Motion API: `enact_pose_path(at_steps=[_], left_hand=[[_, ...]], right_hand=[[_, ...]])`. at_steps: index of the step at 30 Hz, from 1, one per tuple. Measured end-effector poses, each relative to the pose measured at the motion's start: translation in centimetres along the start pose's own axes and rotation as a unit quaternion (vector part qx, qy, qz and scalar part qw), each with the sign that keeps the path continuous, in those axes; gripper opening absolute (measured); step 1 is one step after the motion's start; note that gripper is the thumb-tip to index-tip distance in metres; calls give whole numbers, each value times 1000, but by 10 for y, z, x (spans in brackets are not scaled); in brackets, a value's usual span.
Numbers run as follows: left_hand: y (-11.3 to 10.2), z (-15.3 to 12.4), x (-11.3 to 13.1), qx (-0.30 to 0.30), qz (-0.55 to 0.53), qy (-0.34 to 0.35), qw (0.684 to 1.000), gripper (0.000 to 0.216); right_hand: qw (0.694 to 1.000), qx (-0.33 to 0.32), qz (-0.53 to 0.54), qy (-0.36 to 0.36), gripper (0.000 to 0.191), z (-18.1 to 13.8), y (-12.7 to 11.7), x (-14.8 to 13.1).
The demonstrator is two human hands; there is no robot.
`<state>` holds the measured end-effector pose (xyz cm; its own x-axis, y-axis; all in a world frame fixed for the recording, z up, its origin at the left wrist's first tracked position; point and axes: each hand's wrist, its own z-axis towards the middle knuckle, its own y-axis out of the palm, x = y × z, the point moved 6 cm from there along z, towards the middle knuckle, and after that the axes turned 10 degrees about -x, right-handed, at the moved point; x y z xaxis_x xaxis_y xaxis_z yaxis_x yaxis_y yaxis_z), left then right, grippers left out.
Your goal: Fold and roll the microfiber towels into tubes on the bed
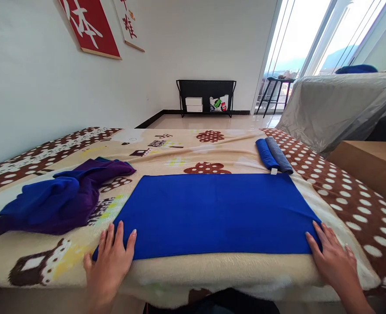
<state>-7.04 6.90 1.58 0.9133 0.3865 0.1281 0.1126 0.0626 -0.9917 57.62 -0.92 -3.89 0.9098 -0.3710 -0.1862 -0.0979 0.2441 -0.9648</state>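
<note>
A blue towel (212, 213) lies flat and smooth in front of me on a patterned blanket (242, 272). My left hand (110, 257) rests on the towel's near left corner, its fingers stretched out. On the near right corner lies my right hand (333, 257), fingers spread, partly on the towel and partly on the blanket. Neither hand grips the cloth. Beyond the towel's far right corner are a rolled blue towel (266, 153) and a rolled grey towel (279, 155), side by side. A small white tag (274, 171) shows there.
Crumpled blue and purple cloths (62, 196) lie to the left on the blanket. A cardboard box (369, 165) and a sheet-covered piece of furniture (340, 100) stand at the right. At the far wall is a black rack (206, 93), with a black stool (276, 91) by the window.
</note>
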Motion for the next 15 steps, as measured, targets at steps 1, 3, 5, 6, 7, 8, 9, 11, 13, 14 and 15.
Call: enact_pose_path(at_steps=[1,3,5,6,7,8,9,11,13,14,15], left_hand=[[-9,0,11,13,-2,6,1000,73],[-29,-6,73,59,-8,87,994,71],[-35,-14,169,30,-12,243,969,67],[-31,-17,217,-7,-13,316,949,64],[-24,-18,260,-53,-11,374,926,63],[-14,-15,294,-100,-7,412,906,63],[-5,-6,317,-117,-2,427,897,62],[11,23,329,-138,5,430,892,60],[21,65,300,-135,7,397,908,58],[22,88,273,-127,6,365,922,58],[21,111,243,-118,6,328,937,59]], right_hand=[[1000,10,-6,21,71,6,-3,-5],[1000,22,-5,-19,72,22,-11,-57],[985,-33,38,-167,66,45,-10,-149],[960,-89,60,-258,61,55,-5,-199],[929,-140,72,-336,58,65,1,-243],[906,-173,76,-380,57,77,6,-275],[897,-191,77,-390,56,92,11,-294],[899,-200,75,-383,55,123,20,-297],[919,-187,73,-338,55,153,24,-253],[933,-177,72,-305,57,166,24,-220],[947,-165,71,-268,58,178,24,-183]])
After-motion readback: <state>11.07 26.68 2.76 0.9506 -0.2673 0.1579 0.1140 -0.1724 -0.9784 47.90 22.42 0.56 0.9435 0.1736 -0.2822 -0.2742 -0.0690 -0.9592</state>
